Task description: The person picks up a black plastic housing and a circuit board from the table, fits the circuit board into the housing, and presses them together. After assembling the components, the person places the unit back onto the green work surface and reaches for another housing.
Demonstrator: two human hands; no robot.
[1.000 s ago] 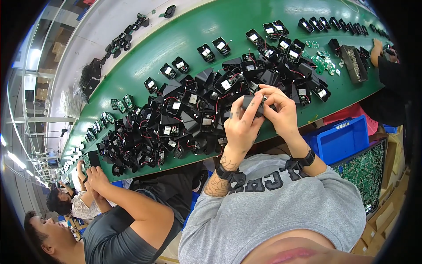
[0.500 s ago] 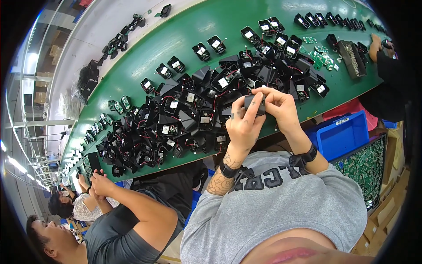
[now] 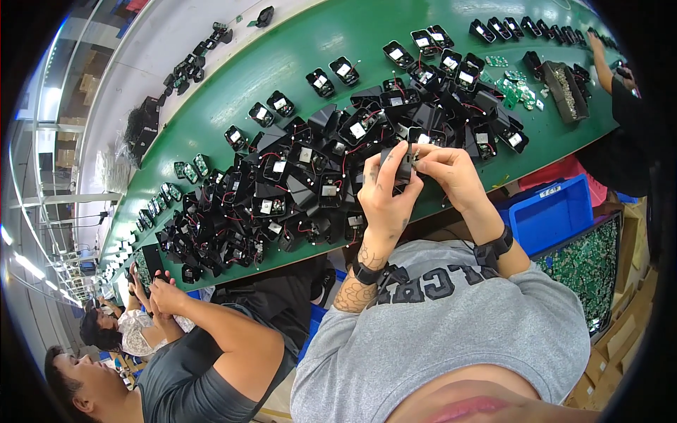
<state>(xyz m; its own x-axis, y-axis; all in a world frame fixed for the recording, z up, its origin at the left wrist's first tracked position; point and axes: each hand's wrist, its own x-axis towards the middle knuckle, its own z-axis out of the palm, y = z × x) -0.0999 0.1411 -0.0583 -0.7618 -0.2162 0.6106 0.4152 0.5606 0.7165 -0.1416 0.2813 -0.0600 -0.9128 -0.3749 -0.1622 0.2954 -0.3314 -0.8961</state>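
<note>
Table [image 3: 289, 67]: smooth, glossy green.
Black boxes [image 3: 305, 185]: hard-looking plastic, angular, heaped before us.
Circuit boards [image 3: 518, 93]: thin, flat, scattered.
Left hand [image 3: 386, 199]: we grip the held box [image 3: 405, 167] with thumb and fingers.
Right hand [image 3: 452, 173]: fingertips bunch at that box's side; we cannot tell whether they pinch anything.
Held box: small, dark, straight-edged, raised at the heap's near side.

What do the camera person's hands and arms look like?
The left hand and right hand are gloveless. Small dark tattoos mark the left hand's fingers; a flower-like line tattoo covers part of the left forearm. Each wrist has a black strap with a chunky dark piece. The grey sleeves are short.
</note>
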